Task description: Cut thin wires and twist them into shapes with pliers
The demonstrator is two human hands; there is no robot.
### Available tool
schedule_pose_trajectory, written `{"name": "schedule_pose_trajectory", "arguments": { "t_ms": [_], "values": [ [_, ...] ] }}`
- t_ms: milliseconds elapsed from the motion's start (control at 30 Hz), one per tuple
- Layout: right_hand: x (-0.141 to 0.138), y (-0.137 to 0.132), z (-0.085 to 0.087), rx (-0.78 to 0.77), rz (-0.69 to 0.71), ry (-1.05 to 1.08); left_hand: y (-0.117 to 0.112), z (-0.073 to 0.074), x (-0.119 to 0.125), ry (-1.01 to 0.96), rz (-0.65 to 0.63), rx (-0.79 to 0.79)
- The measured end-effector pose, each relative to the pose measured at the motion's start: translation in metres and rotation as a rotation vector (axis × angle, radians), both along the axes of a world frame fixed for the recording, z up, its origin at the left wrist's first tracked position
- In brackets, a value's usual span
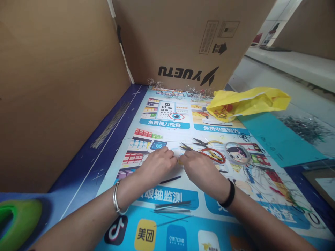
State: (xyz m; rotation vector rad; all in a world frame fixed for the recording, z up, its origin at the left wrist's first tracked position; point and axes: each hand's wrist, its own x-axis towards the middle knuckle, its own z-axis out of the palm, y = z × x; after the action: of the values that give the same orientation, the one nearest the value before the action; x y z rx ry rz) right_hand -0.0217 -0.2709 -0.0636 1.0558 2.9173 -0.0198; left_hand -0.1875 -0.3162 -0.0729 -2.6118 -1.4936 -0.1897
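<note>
Over the printed poster, my left hand and my right hand face each other, a small gap between them. Both have their fingers pinched together; whatever they hold is too small to make out. Just beyond the right hand lie red-handled scissors and a yellow-handled cutting tool, blades pointing left. The right hand partly hides the scissors. A clear round ring or dish rests to their right. Nearer me, several short dark wires lie on the poster.
Cardboard panels wall off the left and back. A bundle of thin wires lies left. At the back right are a yellow bag and a teal sheet. Tangled wire scraps lie farther right. A green tape roll sits lower left.
</note>
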Motion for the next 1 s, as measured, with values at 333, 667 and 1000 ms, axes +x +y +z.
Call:
{"name": "schedule_pose_trajectory", "arguments": {
  "t_ms": [333,667,1000],
  "values": [
    [-0.004,-0.002,-0.002,0.026,-0.002,0.03,-0.001,-0.001,0.003,0.006,0.031,-0.033],
    [-0.006,-0.001,-0.007,-0.025,-0.024,0.059,-0.001,0.004,0.006,0.005,0.077,-0.137],
    [-0.006,0.006,-0.009,-0.167,-0.109,0.301,-0.001,-0.005,0.002,-0.066,0.173,-0.087]
  ]
}}
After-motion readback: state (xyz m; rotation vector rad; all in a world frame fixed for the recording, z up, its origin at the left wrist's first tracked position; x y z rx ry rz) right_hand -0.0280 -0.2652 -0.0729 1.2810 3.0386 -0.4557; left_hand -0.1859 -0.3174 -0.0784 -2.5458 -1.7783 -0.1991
